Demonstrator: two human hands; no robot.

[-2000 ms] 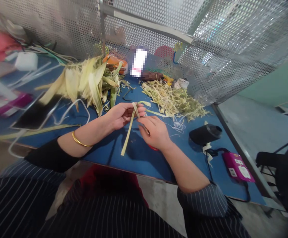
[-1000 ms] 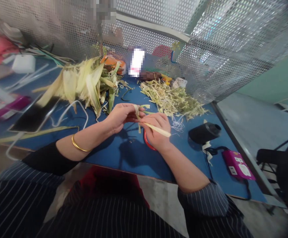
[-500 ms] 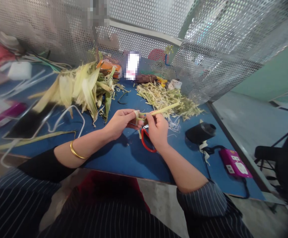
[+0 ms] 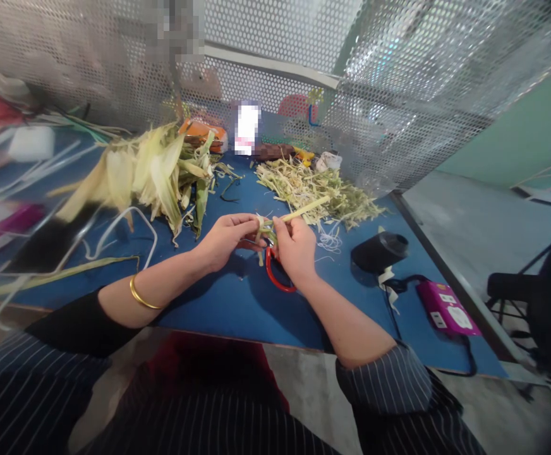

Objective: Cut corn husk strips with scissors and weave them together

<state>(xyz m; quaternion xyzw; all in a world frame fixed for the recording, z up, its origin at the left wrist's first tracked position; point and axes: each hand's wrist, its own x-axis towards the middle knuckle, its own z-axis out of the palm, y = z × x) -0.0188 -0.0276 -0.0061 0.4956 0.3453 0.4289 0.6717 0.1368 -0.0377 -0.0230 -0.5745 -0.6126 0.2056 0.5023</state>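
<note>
Scissors half under right hand

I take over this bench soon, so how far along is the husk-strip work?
Done: a heap of shredded strips lies by the mesh screen. In hand: the left hand and right hand pinch one husk strip folded between their fingertips, above the red-handled scissors lying on the blue table. Left: a pile of whole husks looks uncut.

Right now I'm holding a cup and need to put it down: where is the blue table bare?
Bare blue table runs along the near edge, below the left hand and right hand. It is crowded behind them: husk pile, shredded strips; the black device and pink box fill the right.
</note>
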